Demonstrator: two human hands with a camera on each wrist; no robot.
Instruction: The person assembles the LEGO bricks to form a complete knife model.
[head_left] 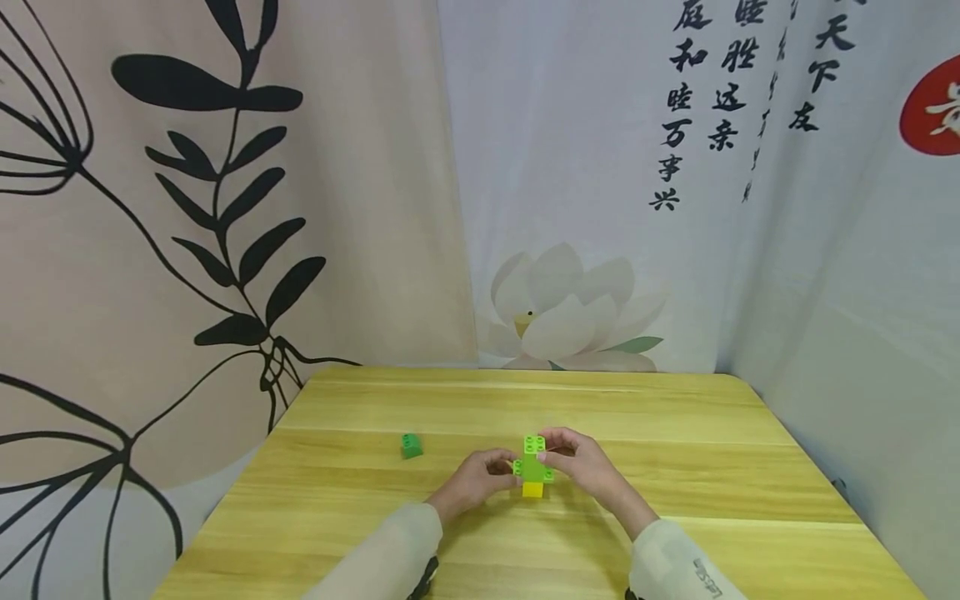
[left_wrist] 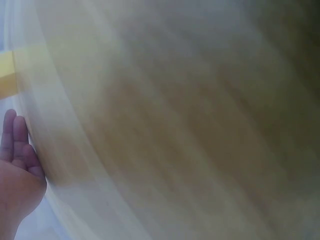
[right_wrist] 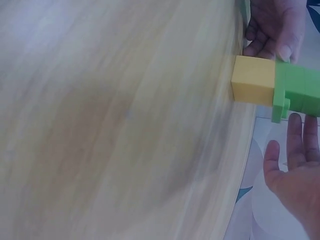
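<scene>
A small toy building-block stack point(head_left: 533, 471) stands upright on the table between the two hands. Its base is a yellow block point(right_wrist: 253, 80); above it a light green plate point(right_wrist: 280, 92) sticks out on both sides, topped by green blocks point(head_left: 534, 457) with studs up. My left hand point(head_left: 477, 481) pinches the plate's left end, its thumb on the plate in the right wrist view. From the right, my right hand point(head_left: 587, 467) holds the upper green blocks, thumb in front and fingers behind. Only part of the yellow block point(left_wrist: 7, 75) shows beside the left hand point(left_wrist: 21, 172) in the left wrist view.
A darker green block point(head_left: 411, 446) with a sloped side lies on the wooden table point(head_left: 360, 517), left of and beyond the stack. Printed curtains point(head_left: 375, 208) hang behind the table's far edge and along the right side.
</scene>
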